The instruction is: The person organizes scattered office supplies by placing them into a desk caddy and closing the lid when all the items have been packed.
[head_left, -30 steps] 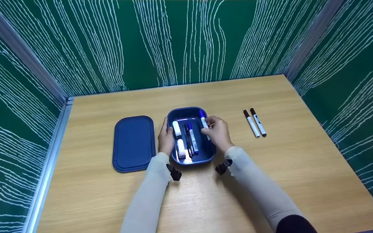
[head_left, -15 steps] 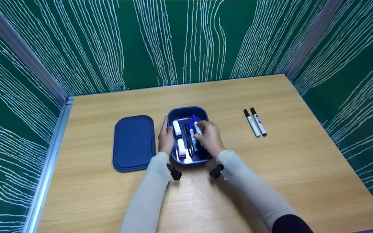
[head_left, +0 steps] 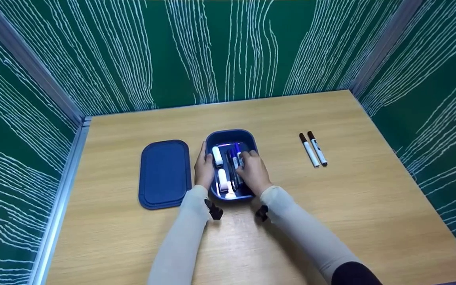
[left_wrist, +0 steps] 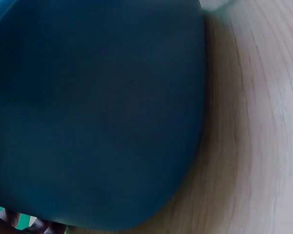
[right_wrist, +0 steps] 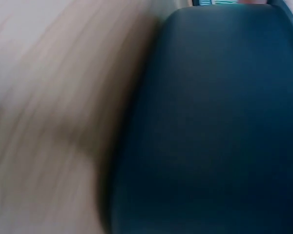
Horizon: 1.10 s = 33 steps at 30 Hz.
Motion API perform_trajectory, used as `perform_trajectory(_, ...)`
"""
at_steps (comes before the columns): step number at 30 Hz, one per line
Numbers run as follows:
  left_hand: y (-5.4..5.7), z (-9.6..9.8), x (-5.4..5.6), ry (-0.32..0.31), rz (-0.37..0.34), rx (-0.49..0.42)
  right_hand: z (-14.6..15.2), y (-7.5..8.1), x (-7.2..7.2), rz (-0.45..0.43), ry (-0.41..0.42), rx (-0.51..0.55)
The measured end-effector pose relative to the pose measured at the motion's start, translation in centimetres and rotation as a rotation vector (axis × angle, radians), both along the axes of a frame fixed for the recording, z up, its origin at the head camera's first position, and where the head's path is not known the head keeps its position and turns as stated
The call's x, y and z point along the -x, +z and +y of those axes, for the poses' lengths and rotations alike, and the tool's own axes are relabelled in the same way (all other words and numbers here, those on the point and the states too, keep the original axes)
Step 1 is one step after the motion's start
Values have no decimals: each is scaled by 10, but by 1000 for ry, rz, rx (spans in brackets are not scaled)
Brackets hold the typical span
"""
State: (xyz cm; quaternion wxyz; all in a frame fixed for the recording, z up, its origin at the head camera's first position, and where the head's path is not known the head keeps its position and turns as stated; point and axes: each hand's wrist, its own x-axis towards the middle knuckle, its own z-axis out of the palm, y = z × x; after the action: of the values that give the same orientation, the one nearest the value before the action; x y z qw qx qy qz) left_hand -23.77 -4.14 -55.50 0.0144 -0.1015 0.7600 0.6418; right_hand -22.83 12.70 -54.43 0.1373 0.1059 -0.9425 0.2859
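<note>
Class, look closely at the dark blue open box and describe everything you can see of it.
The box is a rounded rectangle, dark blue and plastic-looking, with raised walls and a shiny floor. It sits upright, uncovered, on the table. The left hand grips its left wall; the right hand reaches inside, pinching a blue-capped marker. Two white objects and more pens lie within.

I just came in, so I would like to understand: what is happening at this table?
A person's right grip holds a blue-capped marker inside an open blue box, while the left grip holds the box's left side. Two white objects, a black pen and another blue-capped marker lie in the box. The lid lies on the table, left of the box. Two dark-capped markers lie to the right.
</note>
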Motion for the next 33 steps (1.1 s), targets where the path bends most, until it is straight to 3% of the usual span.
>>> perform_trajectory(13, 0, -1, -1, 5, -4, 12, -3, -3, 0, -32, -4, -51)
perform_trajectory(23, -1, -1, -2, -4, -11, 0, -4, -9, 0, 70, 21, -153)
perform_trajectory(33, -3, 0, 0, -3, -4, -11, -7, -11, -2, 31, -1, -164)
